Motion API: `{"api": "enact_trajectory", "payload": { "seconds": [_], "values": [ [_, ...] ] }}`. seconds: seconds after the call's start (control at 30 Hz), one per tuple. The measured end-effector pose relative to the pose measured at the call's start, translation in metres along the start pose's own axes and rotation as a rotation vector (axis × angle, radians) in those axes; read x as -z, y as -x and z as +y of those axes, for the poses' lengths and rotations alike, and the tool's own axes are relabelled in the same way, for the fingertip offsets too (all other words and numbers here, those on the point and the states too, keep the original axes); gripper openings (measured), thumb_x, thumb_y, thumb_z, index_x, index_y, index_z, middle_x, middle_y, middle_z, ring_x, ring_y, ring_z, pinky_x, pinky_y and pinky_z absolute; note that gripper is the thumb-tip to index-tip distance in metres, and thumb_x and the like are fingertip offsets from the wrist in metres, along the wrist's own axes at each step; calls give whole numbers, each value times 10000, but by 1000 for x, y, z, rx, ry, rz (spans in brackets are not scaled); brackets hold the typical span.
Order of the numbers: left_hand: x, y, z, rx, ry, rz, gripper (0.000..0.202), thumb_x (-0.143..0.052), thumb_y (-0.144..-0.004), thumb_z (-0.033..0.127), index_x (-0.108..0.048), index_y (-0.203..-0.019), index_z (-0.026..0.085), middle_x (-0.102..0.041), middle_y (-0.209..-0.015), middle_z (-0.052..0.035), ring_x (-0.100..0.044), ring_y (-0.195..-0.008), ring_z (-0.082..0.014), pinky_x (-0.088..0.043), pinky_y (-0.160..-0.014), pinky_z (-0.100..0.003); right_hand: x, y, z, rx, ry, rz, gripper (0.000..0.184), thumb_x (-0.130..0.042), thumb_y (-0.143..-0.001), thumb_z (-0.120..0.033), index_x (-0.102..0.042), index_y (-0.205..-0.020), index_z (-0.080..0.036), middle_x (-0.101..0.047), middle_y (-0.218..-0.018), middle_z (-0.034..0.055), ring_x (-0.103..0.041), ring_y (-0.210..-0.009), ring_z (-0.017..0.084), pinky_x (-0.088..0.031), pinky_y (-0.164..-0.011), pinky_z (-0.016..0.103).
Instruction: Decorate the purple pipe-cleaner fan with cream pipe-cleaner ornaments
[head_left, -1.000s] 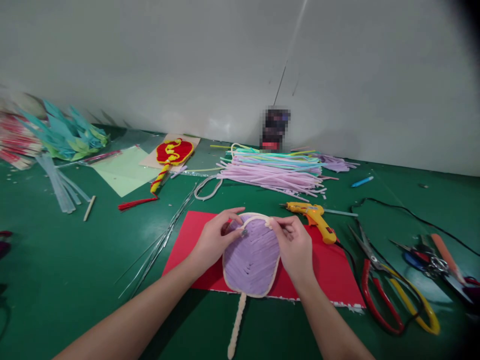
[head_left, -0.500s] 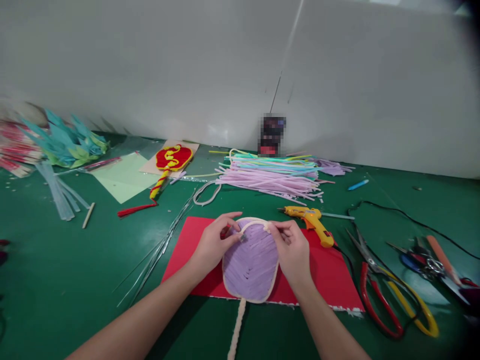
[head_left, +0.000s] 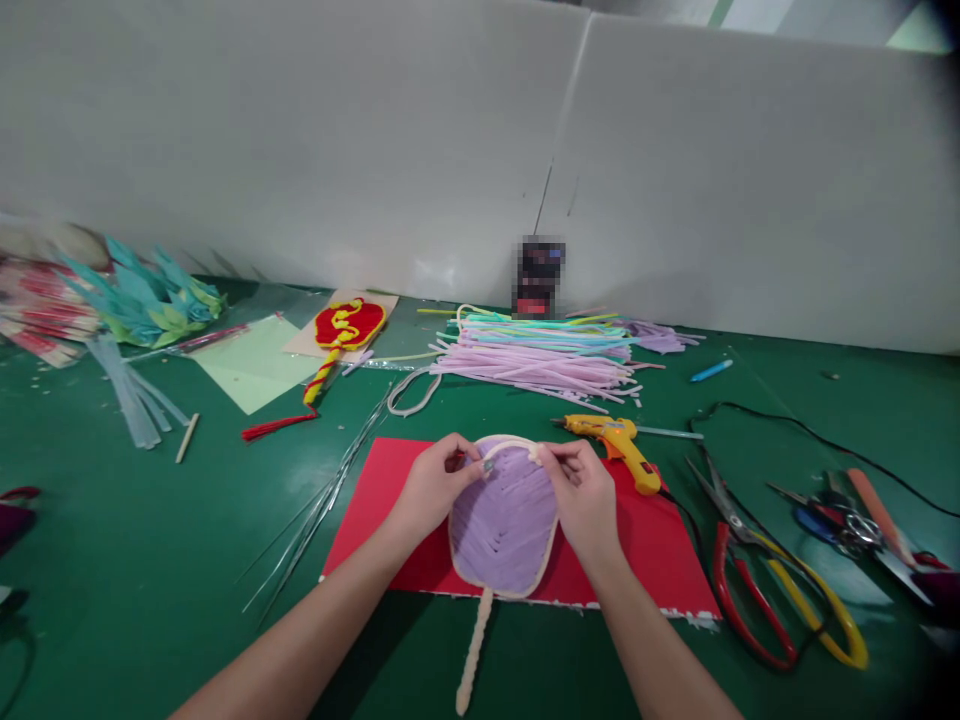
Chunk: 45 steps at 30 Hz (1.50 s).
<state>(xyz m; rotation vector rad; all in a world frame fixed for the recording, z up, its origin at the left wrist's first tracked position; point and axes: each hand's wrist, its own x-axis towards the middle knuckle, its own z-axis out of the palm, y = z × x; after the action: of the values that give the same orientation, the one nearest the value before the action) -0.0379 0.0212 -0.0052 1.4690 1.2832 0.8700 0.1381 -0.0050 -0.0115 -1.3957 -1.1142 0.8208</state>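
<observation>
Head view: the left hand (head_left: 444, 487) pinches one end of a cream chenille stem (head_left: 513, 444) between thumb and fingertips; the right hand (head_left: 589, 492) nips its curled other end. Judged risks: uneven pressure could skew or kink the arch, and a slackened pinch could let it spring out of line. The yellow hot-glue gun (head_left: 621, 446), near the right hand, could burn if brushed. The lilac hand fan (head_left: 501, 525) lies on the red sheet (head_left: 645, 545), its twisted cream handle (head_left: 474, 655) crossing onto the green tabletop (head_left: 180, 570). Its face shows slanting strips, pale-edged, with small dark gaps near centre.
</observation>
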Motion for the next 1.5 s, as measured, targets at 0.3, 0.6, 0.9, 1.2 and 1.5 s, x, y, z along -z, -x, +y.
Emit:
{"api": "enact_trajectory", "payload": {
  "seconds": [0.3, 0.6, 0.9, 1.2, 1.5],
  "values": [
    [-12, 1, 9, -31, 154, 130, 142, -596, -691, 230, -474, -654, 169, -624, -1003, -57, -574, -938, -175, -424, -813, -304, 3, -1, -1, -4, -15, -10, 188, -592, -743, -370, -537, -760, -191, -651, -772, 37, -627, -761, 174, -501, -732, 315],
    [-10, 2, 2, 5, 49, 159, 174, -603, -697, 302, -488, -668, 174, -573, -698, 27, -537, -675, -117, -399, -602, -217, 3, -1, -3, -5, -7, 3, 182, -607, -736, -359, -552, -767, -188, -662, -797, 39, -632, -791, 169, -497, -739, 300],
    [-10, 3, 5, 6, 59, 181, 161, -597, -689, 271, -478, -654, 169, -537, -670, 32, -509, -650, -104, -384, -583, -202, 2, 0, -3, 2, 8, 24, 192, -620, -716, -368, -567, -758, -189, -671, -798, 42, -637, -781, 175, -502, -739, 316],
    [-12, 4, 6, 6, 242, 126, 199, -588, -692, 221, -474, -852, 191, -558, -701, 38, -543, -646, -98, -395, -554, -186, -1, -2, -3, 24, -59, 61, 195, -637, -701, -333, -548, -802, -193, -643, -770, 20, -630, -762, 161, -510, -731, 310],
    [-16, 3, 3, -24, 87, 183, 152, -544, -698, 179, -503, -844, 192, -572, -775, 21, -545, -692, -104, -418, -612, -207, -1, -6, 4, 4, -36, -7, 189, -616, -713, -346, -570, -810, -190, -637, -782, 26, -623, -773, 160, -509, -740, 310]
  ]
}}
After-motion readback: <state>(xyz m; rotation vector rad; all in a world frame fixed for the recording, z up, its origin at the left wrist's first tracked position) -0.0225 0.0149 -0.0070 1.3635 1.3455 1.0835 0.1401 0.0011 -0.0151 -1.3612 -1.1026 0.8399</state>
